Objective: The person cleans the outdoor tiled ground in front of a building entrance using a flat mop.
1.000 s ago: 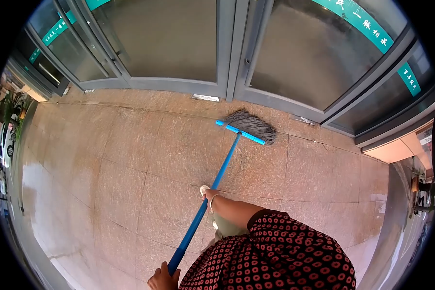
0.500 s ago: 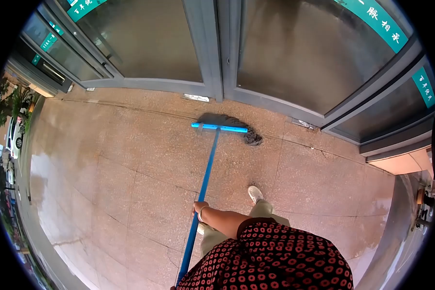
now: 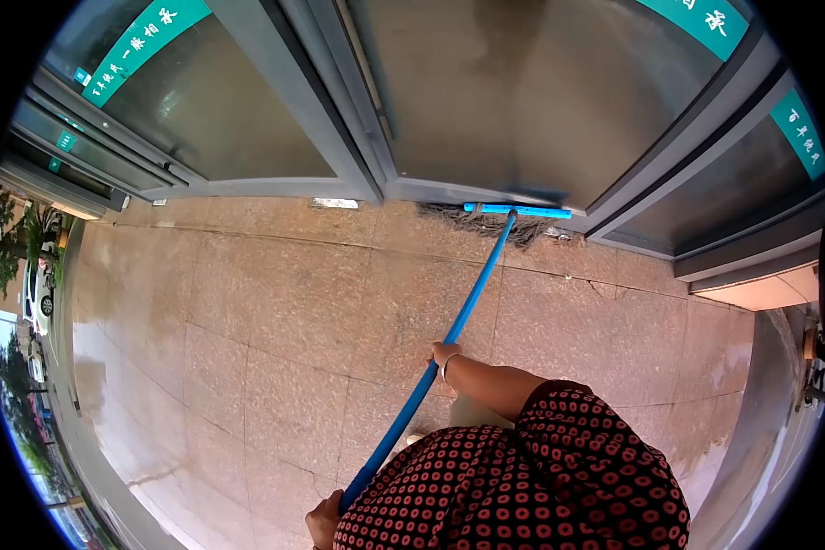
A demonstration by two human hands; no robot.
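Observation:
A mop with a long blue handle (image 3: pixel 475 291) slants across the middle of the view. Its blue crossbar (image 3: pixel 532 212) lies against the foot of the glass door, and the grey mop strands (image 3: pixel 467 217) spread on the floor beside and below it. Partway up the handle, my right hand (image 3: pixel 445 356) is closed around it, with a light bracelet at the wrist. At the lower left, my left hand (image 3: pixel 324 521) grips the handle's end; some of its fingers are hidden.
Grey-framed glass doors (image 3: pixel 522 101) with green lettered strips rise ahead. Damp stone-tiled floor (image 3: pixel 275 302) stretches below them. A white label or plate (image 3: pixel 335 203) lies at the door's base. Parked cars (image 3: pixel 41 293) and plants stand beyond the left edge.
The mop head has moved right and forward, up to the door's foot. My right hand has gone right and forward with the handle. My left hand has come into view.

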